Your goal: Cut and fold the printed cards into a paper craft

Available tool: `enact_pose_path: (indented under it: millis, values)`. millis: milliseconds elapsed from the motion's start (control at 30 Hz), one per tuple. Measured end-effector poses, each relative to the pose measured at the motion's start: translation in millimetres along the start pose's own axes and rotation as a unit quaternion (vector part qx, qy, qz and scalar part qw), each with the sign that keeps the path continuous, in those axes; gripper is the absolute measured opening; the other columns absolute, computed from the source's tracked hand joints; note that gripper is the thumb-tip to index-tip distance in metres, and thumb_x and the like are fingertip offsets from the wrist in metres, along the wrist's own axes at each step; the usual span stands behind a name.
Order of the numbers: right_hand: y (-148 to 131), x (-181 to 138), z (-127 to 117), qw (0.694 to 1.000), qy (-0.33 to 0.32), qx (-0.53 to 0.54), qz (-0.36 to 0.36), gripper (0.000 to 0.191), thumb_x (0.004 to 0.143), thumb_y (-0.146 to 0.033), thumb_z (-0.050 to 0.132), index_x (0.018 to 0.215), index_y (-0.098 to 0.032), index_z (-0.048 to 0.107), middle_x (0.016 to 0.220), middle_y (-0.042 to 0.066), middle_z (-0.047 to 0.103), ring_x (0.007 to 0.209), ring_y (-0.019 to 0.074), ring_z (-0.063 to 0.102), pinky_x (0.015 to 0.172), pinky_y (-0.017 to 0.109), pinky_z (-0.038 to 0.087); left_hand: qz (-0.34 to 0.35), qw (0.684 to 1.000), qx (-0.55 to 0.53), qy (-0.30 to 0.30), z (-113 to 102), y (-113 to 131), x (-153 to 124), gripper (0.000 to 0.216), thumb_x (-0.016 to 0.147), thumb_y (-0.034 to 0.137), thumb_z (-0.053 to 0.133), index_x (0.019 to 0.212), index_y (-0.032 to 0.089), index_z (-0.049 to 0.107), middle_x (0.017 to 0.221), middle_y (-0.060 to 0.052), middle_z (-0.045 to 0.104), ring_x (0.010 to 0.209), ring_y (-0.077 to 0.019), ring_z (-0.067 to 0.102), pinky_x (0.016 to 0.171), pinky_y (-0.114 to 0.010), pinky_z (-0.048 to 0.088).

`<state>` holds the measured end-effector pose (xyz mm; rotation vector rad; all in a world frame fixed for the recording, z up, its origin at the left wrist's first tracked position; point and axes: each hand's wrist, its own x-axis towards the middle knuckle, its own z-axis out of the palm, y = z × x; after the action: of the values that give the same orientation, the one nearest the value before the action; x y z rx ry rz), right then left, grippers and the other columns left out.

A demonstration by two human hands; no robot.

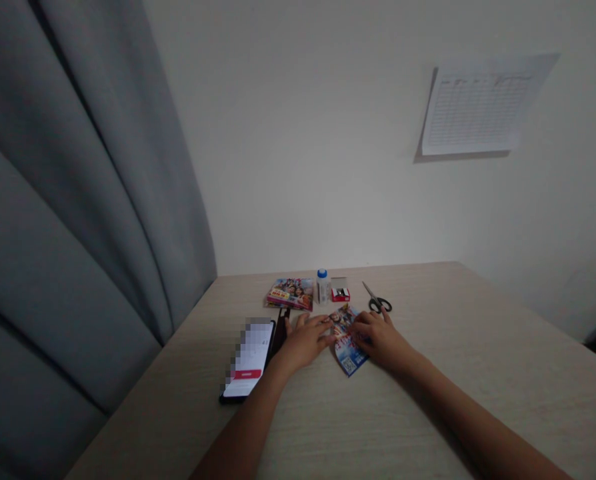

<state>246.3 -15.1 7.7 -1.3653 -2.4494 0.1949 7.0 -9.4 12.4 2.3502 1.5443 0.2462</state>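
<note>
A colourful printed leaflet, blue at its near end with a QR code, lies at a slant on the table between my hands. My left hand rests at its left edge, fingers stretched and apart, the fingertips touching the paper. Over the right side of the leaflet, my right hand has its fingers bent, and they pinch or press the paper there. Part of the leaflet is hidden under these fingers. Just beyond my right hand lie scissors with black handles, blades pointing away to the left.
A phone with a lit screen lies left of my left arm, beside a dark strip-like object. Farther back are a stack of printed leaflets, a blue-capped bottle and a small red box. Grey curtain hangs left.
</note>
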Motion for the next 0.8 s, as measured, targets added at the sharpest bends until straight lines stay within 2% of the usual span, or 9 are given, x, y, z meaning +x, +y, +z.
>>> enact_pose_path:
  millis: [133,333,567,667,800]
  values:
    - [1.7,-0.5,-3.7,0.999,-0.032,0.01,0.002,0.03,0.09,-0.028,0.058,0.115,-0.039,0.07,0.117,0.007,0.061,0.116,0.0293,0.053,0.11,0.069,0.009,-0.007,1.0,-0.002,0.0,0.0,-0.2,0.2,0.052,0.095,0.064,0.038,0.141,0.042,0.049,0.155,0.003,0.041,0.144,-0.0387,0.022,0.111,-0.074,0.003]
    - [-1.8,-1.5,-7.3,0.999,-0.044,-0.005,-0.008,0.029,0.092,-0.031,0.057,0.116,-0.038,0.07,0.118,0.008,0.06,0.117,0.0306,0.052,0.109,0.071,0.008,0.0,1.0,0.0,0.011,1.8,0.0,-0.5,0.052,0.095,0.064,0.038,0.14,0.042,0.05,0.155,0.003,0.042,0.143,-0.0386,0.024,0.111,-0.074,0.002]
    - [5.0,0.3,-2.4,0.997,-0.024,0.067,0.045,0.031,0.09,-0.023,0.055,0.11,-0.04,0.072,0.121,0.005,0.062,0.12,0.0289,0.052,0.109,0.071,0.01,0.001,1.0,-0.012,0.017,0.2,-1.8,-0.4,0.05,0.091,0.064,0.049,0.137,0.045,0.053,0.153,0.003,0.043,0.143,-0.0385,0.024,0.11,-0.075,0.0]
    - [12.1,2.7,-0.1,0.991,-0.002,0.119,0.057,0.033,0.091,-0.022,0.05,0.111,-0.034,0.073,0.121,0.005,0.066,0.12,0.0281,0.054,0.111,0.065,0.016,-0.006,0.999,-0.019,0.025,0.0,-2.9,1.0,0.05,0.088,0.063,0.054,0.135,0.045,0.055,0.153,0.002,0.043,0.143,-0.0374,0.026,0.111,-0.074,0.001]
    - [21.9,7.4,2.7,0.979,0.017,0.2,0.041,0.034,0.091,-0.024,0.047,0.113,-0.025,0.073,0.112,0.008,0.072,0.108,0.026,0.063,0.107,0.051,0.036,-0.023,0.998,-0.012,0.05,0.2,-5.1,3.5,0.039,0.089,0.058,0.058,0.126,0.046,0.063,0.151,0.002,0.046,0.141,-0.0358,0.029,0.111,-0.075,0.002]
